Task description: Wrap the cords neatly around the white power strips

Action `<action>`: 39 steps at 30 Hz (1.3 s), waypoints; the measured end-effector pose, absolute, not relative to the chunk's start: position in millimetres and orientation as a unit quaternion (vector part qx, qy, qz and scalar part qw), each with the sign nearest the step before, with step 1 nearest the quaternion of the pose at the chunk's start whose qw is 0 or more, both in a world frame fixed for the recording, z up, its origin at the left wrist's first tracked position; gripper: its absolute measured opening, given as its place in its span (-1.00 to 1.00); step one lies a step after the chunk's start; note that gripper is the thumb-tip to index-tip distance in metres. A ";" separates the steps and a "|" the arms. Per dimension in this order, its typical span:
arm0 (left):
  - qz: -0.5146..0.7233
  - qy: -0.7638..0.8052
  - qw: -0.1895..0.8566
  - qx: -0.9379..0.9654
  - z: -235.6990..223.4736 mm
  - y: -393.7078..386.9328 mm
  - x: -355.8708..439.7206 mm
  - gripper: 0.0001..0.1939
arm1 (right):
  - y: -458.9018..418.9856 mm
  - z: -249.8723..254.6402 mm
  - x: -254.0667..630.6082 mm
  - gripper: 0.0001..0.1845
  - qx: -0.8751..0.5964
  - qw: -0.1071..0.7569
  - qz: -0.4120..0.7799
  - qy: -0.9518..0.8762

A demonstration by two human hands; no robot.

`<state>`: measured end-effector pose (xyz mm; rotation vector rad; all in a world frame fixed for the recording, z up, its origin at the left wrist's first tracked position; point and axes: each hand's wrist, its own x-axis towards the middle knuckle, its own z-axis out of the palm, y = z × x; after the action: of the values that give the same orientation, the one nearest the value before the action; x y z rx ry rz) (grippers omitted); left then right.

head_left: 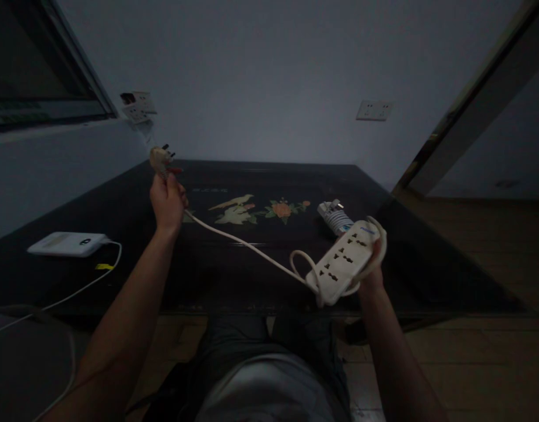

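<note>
Raised over the table's left side, my left hand (167, 202) is closed round the cord just below a pale plug (161, 158), whose metal prongs point up and right. From there the white cord (243, 241) stretches across to a white power strip (343, 261) with several sockets. My right hand (374, 271) grips the strip from behind and below, so most of its fingers are hidden. Some cord is looped around the strip. Just beyond it, a second plug with a coiled grey-white cord (335, 218) is on the table.
The dark table (252, 281) bears a painted bird and flowers. At its left lies a white power bank (70, 244) with a thin cable attached. Wall sockets (374, 110) are at right, and another group (138, 107) is at left near the window.
</note>
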<state>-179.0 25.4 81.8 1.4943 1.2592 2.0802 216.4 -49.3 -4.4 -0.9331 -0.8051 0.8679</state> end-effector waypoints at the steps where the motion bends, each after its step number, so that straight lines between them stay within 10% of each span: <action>1: 0.718 0.444 0.139 0.518 79.7 25.1 -182.7 -0.76 | -50.2 -2.7 218.4 -0.53 -0.426 0.733 0.396 -0.352; 31: 0.344 0.403 0.173 0.830 63.5 -51.0 -79.0 -0.67 | -26.5 14.5 165.0 -0.50 -0.383 0.705 0.487 -0.345; 39: 0.210 0.365 0.156 0.893 51.4 -67.3 -70.5 -0.23 | -28.8 14.8 161.9 -0.48 -0.439 0.686 0.467 -0.343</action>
<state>-70.5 -67.3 51.4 2.5582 1.0463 0.6002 161.9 -28.8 14.8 -0.9841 -0.7676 1.0469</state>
